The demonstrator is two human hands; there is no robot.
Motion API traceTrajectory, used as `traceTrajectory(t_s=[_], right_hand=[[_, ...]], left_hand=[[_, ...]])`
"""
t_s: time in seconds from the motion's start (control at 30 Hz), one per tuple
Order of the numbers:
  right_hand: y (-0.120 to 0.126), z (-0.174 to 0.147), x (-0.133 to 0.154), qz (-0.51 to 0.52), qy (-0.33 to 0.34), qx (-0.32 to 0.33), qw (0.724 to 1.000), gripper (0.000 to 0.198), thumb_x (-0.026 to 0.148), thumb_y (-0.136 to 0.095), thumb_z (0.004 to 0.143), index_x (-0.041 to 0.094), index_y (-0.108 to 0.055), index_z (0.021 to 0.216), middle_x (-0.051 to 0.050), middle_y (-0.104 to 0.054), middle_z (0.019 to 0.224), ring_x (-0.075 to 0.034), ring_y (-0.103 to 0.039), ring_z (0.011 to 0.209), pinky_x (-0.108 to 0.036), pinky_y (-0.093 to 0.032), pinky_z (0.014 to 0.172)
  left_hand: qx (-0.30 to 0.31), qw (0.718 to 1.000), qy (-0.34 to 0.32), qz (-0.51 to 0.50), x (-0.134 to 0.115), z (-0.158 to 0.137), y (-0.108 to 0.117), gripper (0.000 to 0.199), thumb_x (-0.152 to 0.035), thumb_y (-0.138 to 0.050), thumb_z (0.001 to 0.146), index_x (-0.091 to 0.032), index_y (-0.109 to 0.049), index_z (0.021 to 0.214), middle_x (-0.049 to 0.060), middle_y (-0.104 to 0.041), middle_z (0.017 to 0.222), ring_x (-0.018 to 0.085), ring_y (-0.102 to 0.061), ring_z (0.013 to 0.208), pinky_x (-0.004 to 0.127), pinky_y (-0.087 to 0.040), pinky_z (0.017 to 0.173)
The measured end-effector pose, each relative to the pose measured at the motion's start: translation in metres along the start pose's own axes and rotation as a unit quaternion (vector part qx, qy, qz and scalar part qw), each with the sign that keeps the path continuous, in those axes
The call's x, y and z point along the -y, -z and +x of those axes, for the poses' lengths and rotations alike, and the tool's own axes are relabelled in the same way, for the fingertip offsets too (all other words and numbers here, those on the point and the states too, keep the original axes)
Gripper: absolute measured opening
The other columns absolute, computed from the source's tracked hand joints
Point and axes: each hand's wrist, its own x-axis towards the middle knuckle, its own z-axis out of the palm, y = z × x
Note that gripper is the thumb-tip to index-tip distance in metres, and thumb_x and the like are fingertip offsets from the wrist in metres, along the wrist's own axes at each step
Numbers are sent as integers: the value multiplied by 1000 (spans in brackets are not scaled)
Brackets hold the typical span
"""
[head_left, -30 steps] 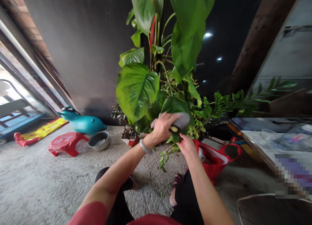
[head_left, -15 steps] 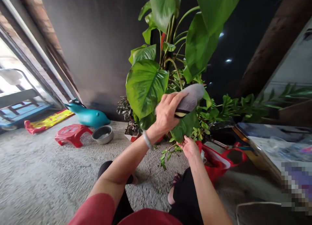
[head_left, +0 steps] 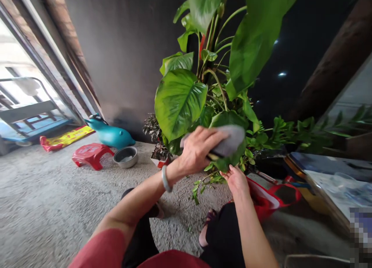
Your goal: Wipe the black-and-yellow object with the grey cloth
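My left hand (head_left: 195,148), with a pale bangle at the wrist, is wrapped over a grey, fuzzy oval pad (head_left: 231,139) with a black and yellow edge. The pad lies over a broad green leaf (head_left: 231,119) low on a tall potted plant and covers part of it. From below, my right hand (head_left: 236,179) pinches the tip of that leaf between its fingers. Left of the pad hangs another large glossy leaf (head_left: 180,103).
A red stool (head_left: 92,153), a metal bowl (head_left: 125,157) and a teal animal-shaped toy (head_left: 114,136) stand on the concrete floor to the left. A small potted plant (head_left: 159,155) is near the dark wall. At right are a red bag (head_left: 269,200) and a cluttered table (head_left: 328,179).
My left hand has moved the grey pad downward across the leaf, uncovering its upper part. My right hand keeps hold of the leaf tip. The view has shifted slightly left.
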Motion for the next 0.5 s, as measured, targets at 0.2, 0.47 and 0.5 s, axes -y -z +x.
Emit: traceTrajectory(t_s=[0.2,0.47,0.5], right_hand=[[-6,-4,0,12,-57,-29,998,36,29,-88,62,24,-56,79,4,-75,74,-18,-71,68,-36,-63,65],[7,-24,-5,6,-94,-52,994,29,29,-87,62,26,-66,81,1,-76,73,-20,-73,67,-33,-61,60],[5,-34,-9,-2,-112,-49,993,29,32,-88,63,26,-68,84,-1,-77,76,-21,-74,69,-33,-60,60]], left_hand=[[90,985,125,83,49,-1,-32,55,1,-52,90,-15,-67,141,14,-67,129,31,-58,122,49,-50,103],[213,948,235,-24,22,-153,-39,69,-1,-62,70,-23,-72,134,10,-74,118,30,-63,108,40,-55,88],[176,951,254,-11,18,-154,-36,69,-1,-61,71,-23,-71,136,11,-74,121,30,-62,109,41,-55,91]])
